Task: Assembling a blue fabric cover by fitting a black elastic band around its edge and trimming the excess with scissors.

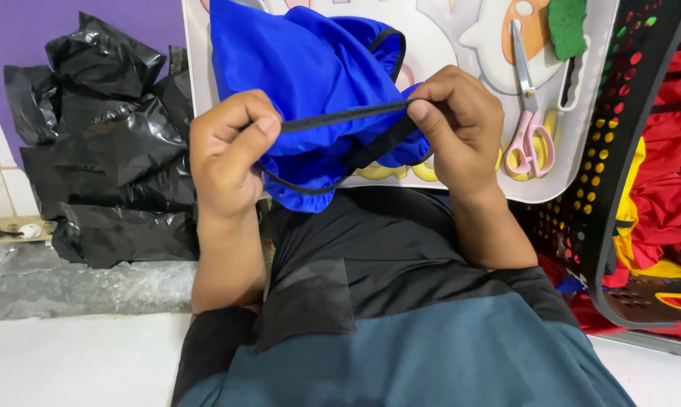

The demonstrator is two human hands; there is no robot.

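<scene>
Blue fabric (303,68) with black edging is held up in front of the chest, above a dark shirt (400,301). A black cord (340,117) running from its gathered edge is stretched taut between both hands. It is pinched between thumb and forefinger by the left hand (227,151), and pinched likewise by the right hand (457,124), whose other fingers are curled into the cloth. Pink-handled scissors (529,113) are seen lying on a white board (581,98) just beyond the right hand. Crumpled black plastic bags (107,143) are piled left, and a black perforated basket (619,151) of red and yellow cloth stands right.
</scene>
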